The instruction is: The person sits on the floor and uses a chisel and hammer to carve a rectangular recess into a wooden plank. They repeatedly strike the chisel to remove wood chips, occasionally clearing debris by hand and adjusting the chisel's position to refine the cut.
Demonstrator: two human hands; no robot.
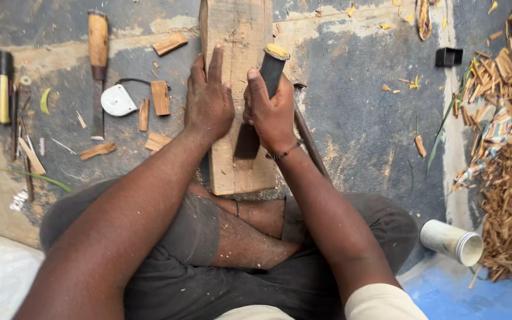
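Wood plank [241, 35]: flat on concrete floor [357, 112], before crossed legs | right hand [271, 112]: fist around chisel [262, 101], blade apparently biting plank | left hand [208, 101]: spread flat, steadying plank | spare chisel [97, 65], offcuts, shavings pile [508, 148] alongside.

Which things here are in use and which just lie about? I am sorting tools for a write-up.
In use:
left hand pressing on the wooden plank
right hand gripping the chisel

Lying about:
wooden-handled chisel
white tape measure
wood offcuts
shavings pile
white can
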